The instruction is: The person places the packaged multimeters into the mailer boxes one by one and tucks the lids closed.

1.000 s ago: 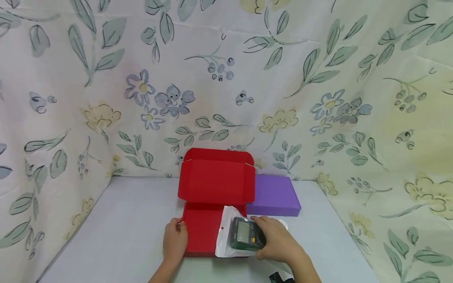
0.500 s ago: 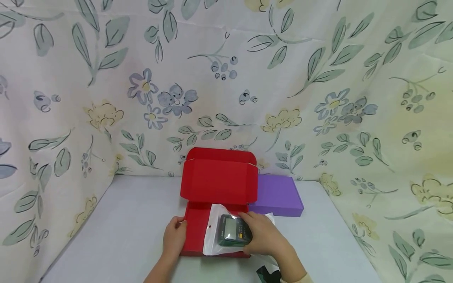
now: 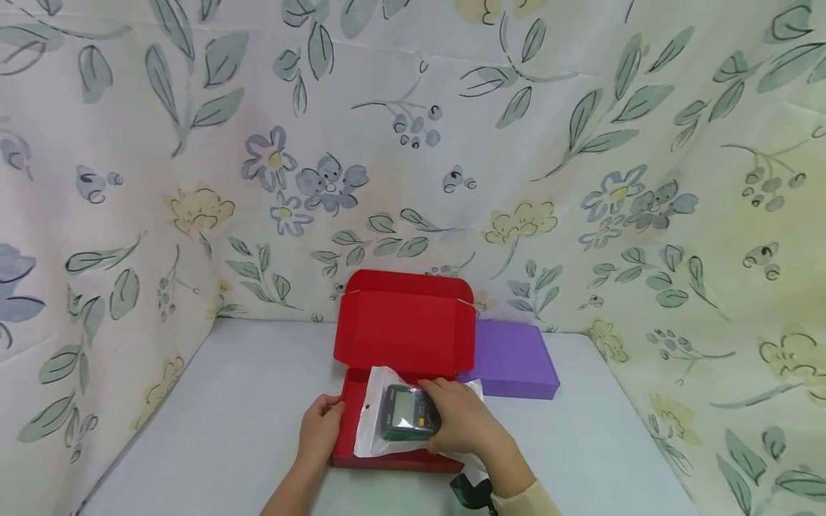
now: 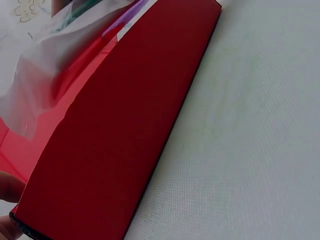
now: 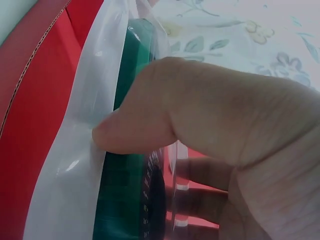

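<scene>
In the head view a red cardboard box (image 3: 347, 423) stands on the table with its lid (image 3: 405, 328) raised at the back. My left hand (image 3: 320, 430) pinches the box's left wall; in the left wrist view fingertips (image 4: 10, 187) show at the corner. My right hand (image 3: 461, 419) grips a green and black multimeter (image 3: 405, 410) inside a white bag (image 3: 371, 423) with a clear front. Its grey screen faces up, over the box's open tray. In the right wrist view the thumb presses the bag against the meter's green side, the other fingers on its far side.
A closed purple box (image 3: 513, 358) lies behind and right of the red one, partly hidden by its lid. The white table (image 3: 252, 387) ends at a floral cloth (image 3: 413, 143) hanging behind and at the sides. A dark piece (image 3: 474, 493) shows by the right wrist.
My right hand has moved left with the bagged multimeter, from the red box's right side to over its middle. My left hand has stayed on the box's left wall.
</scene>
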{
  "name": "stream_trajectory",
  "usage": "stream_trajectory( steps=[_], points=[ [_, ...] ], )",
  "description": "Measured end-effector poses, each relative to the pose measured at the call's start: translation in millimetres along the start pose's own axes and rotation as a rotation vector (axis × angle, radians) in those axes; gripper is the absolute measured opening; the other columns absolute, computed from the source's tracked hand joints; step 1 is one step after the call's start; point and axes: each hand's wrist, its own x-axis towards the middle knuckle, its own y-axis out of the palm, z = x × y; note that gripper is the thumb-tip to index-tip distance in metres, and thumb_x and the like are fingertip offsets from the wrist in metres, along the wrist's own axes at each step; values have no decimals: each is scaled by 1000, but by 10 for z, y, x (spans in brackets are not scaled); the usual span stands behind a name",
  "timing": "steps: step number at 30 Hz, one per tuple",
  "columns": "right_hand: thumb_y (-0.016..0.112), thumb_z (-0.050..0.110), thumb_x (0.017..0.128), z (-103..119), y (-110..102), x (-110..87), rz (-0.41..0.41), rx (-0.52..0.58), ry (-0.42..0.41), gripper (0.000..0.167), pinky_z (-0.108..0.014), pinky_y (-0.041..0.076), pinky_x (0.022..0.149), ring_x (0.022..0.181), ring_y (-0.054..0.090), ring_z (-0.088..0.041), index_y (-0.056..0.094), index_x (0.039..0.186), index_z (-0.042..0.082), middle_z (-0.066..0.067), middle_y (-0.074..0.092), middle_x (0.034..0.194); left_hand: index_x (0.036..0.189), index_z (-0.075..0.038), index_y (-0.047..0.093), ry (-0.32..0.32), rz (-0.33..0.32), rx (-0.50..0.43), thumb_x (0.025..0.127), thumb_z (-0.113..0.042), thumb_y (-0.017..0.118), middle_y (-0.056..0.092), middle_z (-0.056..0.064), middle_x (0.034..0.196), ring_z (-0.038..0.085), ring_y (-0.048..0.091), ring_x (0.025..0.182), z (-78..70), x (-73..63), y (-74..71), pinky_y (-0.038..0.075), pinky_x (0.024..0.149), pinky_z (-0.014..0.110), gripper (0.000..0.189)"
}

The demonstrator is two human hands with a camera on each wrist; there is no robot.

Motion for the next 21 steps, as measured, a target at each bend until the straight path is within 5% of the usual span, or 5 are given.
stream_trajectory(
  steps=[21],
  points=[
    [99, 28, 54, 146, 96, 299, 36, -40, -21, 96, -50, 51, 95, 106, 56, -18, 59, 140, 17, 5, 63, 118, 120, -4, 65, -34, 21, -34, 101, -20, 58, 64, 14, 114, 28, 57, 101, -20, 18, -16, 54, 82, 38, 26]
  ],
)
